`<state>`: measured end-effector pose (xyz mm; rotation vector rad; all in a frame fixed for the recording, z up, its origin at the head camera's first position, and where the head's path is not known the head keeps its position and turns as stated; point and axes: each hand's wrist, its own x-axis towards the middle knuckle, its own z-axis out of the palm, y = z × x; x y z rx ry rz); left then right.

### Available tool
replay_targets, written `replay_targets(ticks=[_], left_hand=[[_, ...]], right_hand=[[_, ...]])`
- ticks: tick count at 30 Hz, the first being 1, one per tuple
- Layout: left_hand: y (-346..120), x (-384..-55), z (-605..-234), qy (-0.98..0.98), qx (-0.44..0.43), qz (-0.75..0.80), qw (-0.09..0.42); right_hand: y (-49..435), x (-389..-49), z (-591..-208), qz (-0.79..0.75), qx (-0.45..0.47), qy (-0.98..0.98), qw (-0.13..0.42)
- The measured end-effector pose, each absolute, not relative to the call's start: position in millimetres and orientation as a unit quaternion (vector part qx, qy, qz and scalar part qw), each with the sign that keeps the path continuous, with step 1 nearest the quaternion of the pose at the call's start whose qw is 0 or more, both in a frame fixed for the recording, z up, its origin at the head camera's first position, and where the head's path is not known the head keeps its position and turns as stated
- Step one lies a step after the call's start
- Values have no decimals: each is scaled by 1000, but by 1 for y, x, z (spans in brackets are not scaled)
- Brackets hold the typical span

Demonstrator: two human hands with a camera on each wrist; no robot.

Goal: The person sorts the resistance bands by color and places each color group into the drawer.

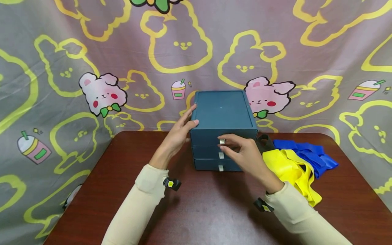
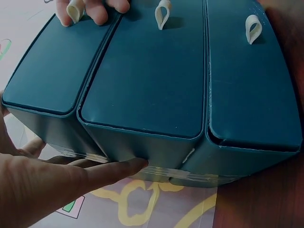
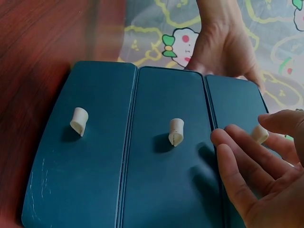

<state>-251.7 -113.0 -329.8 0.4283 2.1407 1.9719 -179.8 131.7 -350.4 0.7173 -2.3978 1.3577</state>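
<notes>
A dark teal three-drawer box (image 1: 222, 110) stands on the table, each drawer front bearing a small off-white loop tab. Along the box's left side lies my left hand (image 1: 179, 134), its thumb at the top front edge and its fingers stretched over the side wall. In the left wrist view, clear tape (image 2: 166, 172) crosses that side near the fingertips. My right hand (image 1: 245, 151) is at the top drawer's tab (image 1: 222, 141), with thumb and forefinger to either side of it and a gap showing. The middle tab (image 3: 176, 132) and bottom tab (image 3: 79, 120) hang untouched. All drawers appear closed.
Right of the box lie a crumpled yellow strap (image 1: 289, 166), a folded blue strap (image 1: 309, 153) and a black band (image 1: 264, 143). A patterned cloth (image 1: 183, 44) hangs behind the brown table (image 1: 202, 211).
</notes>
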Motion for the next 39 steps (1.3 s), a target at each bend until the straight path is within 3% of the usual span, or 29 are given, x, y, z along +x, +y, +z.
replay_targets(ticks=[17, 29, 39], left_hand=[[-111, -254, -335, 723, 144, 669, 98], [-115, -252, -332, 737, 151, 652, 94], [-113, -253, -332, 731, 142, 661, 89]], right_hand=[[130, -176, -352, 490, 240, -823, 154], [129, -147, -356, 482, 272, -812, 183], [128, -117, -355, 501, 273, -807, 154]])
